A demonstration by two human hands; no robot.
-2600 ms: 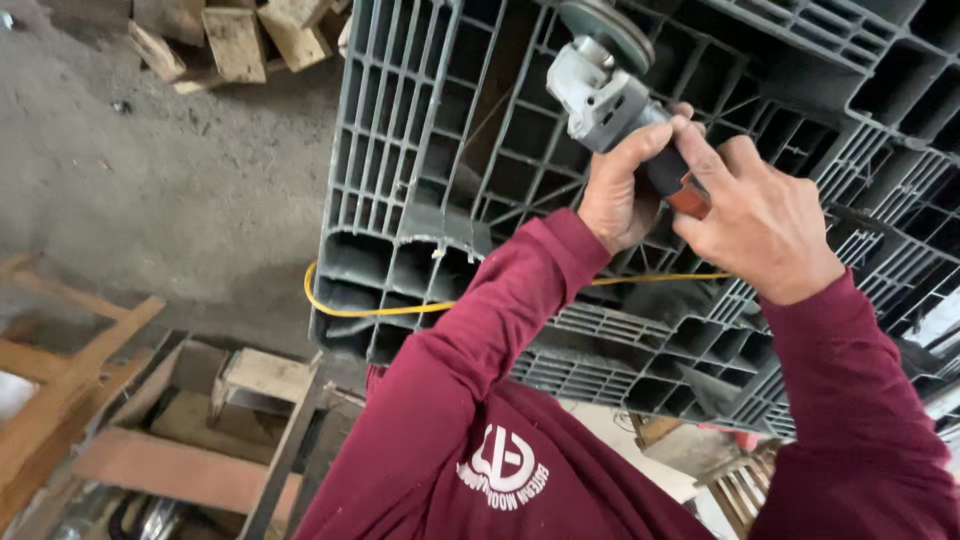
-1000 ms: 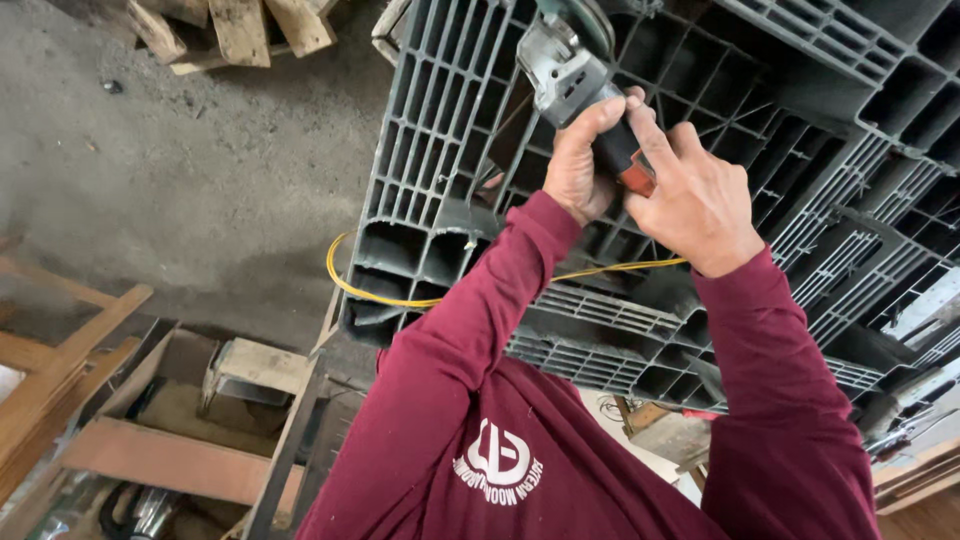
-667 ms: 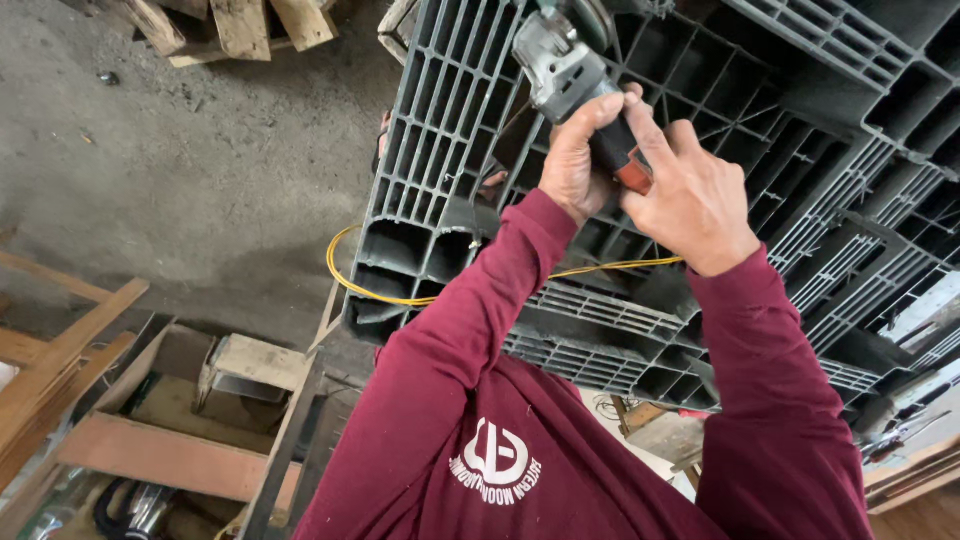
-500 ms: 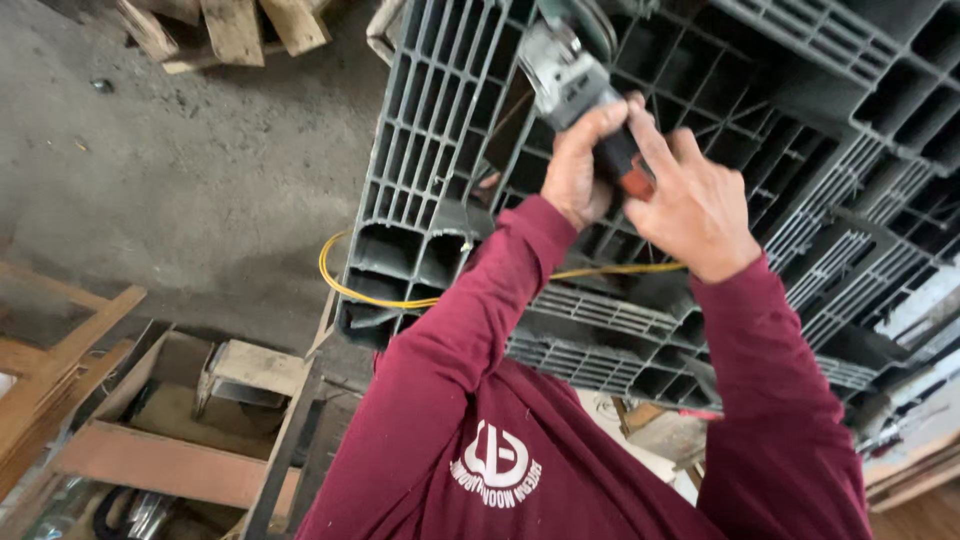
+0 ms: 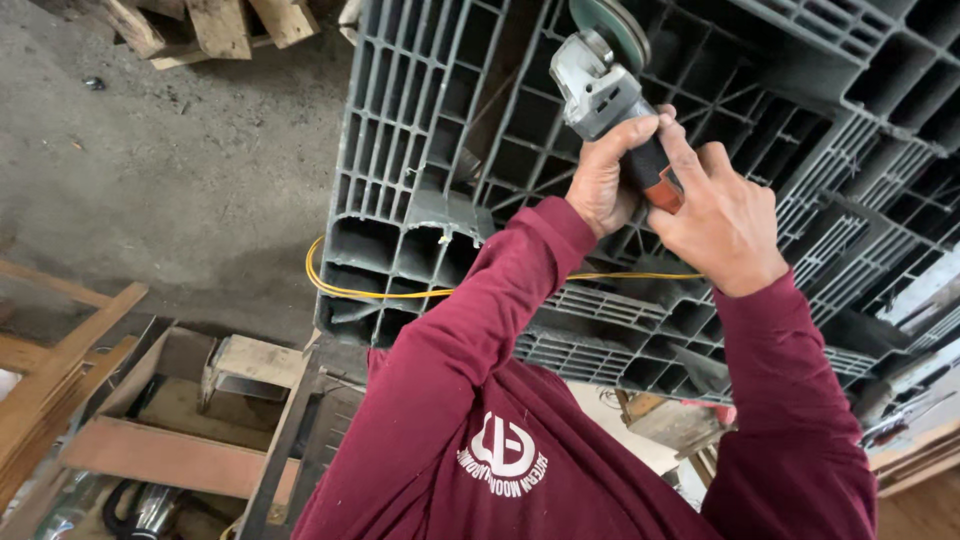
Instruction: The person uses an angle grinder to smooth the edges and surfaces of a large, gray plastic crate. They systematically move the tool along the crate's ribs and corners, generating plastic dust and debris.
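Note:
Both my hands hold an angle grinder [image 5: 592, 88] with a grey metal head and a dark body with a red part. My left hand [image 5: 603, 176] wraps the body just behind the head. My right hand [image 5: 722, 222] grips the rear of the body, fingers over the red part. The grinder's disc [image 5: 611, 20] sits at the top edge of view, against or just above a large grey plastic pallet [image 5: 420, 130] with a ribbed grid. Both my sleeves are maroon.
A yellow cable [image 5: 360, 292] runs across the pallet's lower part. Bare concrete floor [image 5: 170, 170] lies to the left, with wood offcuts [image 5: 215, 25] at the top. Wooden frames and boxes [image 5: 160, 400] stand at the lower left, and more boards at the lower right.
Both hands keep their grip on the grinder. It has shifted only slightly over the pallet, a little left and up, then back to the right.

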